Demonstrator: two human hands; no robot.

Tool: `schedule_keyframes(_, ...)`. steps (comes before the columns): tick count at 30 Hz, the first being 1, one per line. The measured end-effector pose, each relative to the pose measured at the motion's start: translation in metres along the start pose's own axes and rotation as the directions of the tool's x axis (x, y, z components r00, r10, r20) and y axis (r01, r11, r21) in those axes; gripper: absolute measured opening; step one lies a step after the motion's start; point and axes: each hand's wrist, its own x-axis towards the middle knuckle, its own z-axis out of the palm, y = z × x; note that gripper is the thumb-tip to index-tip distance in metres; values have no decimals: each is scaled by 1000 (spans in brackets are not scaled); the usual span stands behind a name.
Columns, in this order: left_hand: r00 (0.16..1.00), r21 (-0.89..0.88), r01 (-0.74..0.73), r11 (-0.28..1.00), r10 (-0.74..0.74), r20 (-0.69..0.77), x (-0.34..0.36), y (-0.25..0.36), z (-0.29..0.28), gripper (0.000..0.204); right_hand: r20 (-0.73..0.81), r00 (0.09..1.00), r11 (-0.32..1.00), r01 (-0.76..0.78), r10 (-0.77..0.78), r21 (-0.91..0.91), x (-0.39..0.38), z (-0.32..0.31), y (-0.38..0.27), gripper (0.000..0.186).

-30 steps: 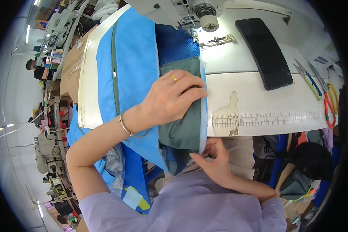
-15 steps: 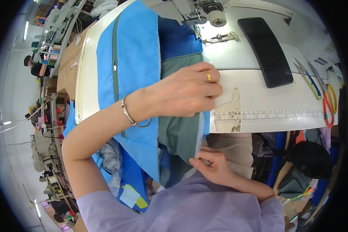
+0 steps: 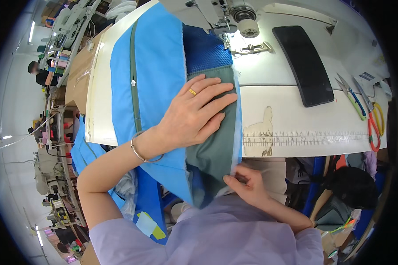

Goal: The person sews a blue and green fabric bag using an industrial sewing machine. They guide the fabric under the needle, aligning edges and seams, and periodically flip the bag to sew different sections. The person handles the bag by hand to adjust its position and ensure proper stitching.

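A sewing piece of light blue fabric point(image 3: 159, 57) with a dark green zipper point(image 3: 133, 66) lies across the machine table. On its right side are dark blue mesh point(image 3: 208, 51) and a grey-green fabric panel point(image 3: 221, 150) with a pale raw edge. My left hand point(image 3: 194, 112), with a ring and a bracelet, rests flat on the green panel, fingers spread toward its right edge. Beyond the table's front edge, my right hand point(image 3: 247, 183) pinches the panel's lower right edge between thumb and fingers. The sewing machine's presser foot point(image 3: 226, 42) stands at the mesh's far right edge.
A black phone point(image 3: 303, 66) lies on the table's right, with thread snips point(image 3: 353, 97) and red-and-yellow-handled scissors point(image 3: 370, 115) beyond it. A ruler strip point(image 3: 296, 137) runs along the front edge. A metal seam guide point(image 3: 254, 48) sits beside the presser foot. Another person point(image 3: 40, 74) is far left.
My left hand has gone from bunched fingers at the panel's right edge to lying spread on it, farther left. My right hand, still pinching the edge, has shifted slightly right.
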Motion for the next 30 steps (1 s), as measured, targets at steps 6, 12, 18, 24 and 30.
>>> schedule_keyframes(6,1000,-39,-9,999,8,-28,-2,-4,3,46,-141,825,695,354,-547,-625,19,7,-9,32)
schedule_keyframes(12,993,-50,-109,993,106,-58,4,-9,2,45,-2,954,898,283,-301,-337,15,16,-9,22)
schedule_keyframes(18,909,-154,-382,911,400,118,34,-4,-6,28,170,978,989,133,-122,-59,9,13,-28,25)
schedule_keyframes(24,893,-321,-323,890,399,207,46,-2,-8,20,236,971,984,-62,22,164,5,10,-35,21)
schedule_keyframes(30,878,-470,-190,862,363,311,52,1,-24,15,182,971,985,136,-154,108,4,15,-41,15)
